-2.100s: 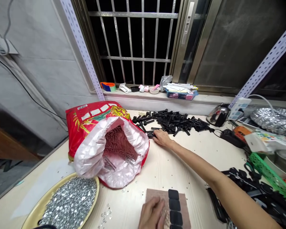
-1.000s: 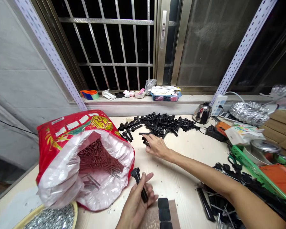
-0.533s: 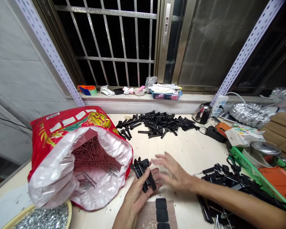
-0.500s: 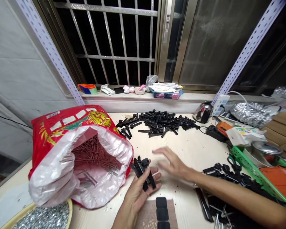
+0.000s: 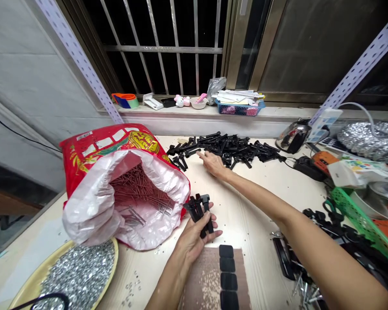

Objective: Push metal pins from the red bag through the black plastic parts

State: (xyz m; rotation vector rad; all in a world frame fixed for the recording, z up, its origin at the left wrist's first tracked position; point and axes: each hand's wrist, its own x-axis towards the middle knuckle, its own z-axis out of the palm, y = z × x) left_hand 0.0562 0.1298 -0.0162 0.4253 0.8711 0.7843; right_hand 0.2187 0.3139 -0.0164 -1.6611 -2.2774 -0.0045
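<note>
My left hand [image 5: 197, 237] is closed round several black plastic pieces with blocky heads [image 5: 199, 213], fanned out with heads upward, above the near part of the table. My right hand [image 5: 213, 164] is stretched forward, fingers apart, at the front edge of a loose pile of similar black pieces [image 5: 228, 144]. Whether its fingertips touch a piece cannot be made out. Below my left hand lies a brown board [image 5: 203, 280] with a row of black rounded square pads [image 5: 228, 280] along its right side.
A red sack [image 5: 113, 142] of long brown and silver rods gapes at left. In front stands a yellow bowl [image 5: 115, 258] of small metal nuts or washers. More black parts [image 5: 349, 245] and a green basket [image 5: 362, 219] lie at right. A kettle [image 5: 292, 137] stands by the sill.
My right hand has moved forward and left, from beside my left hand to the pile of black pieces. My left hand keeps its bunch. The camera view has shifted.
</note>
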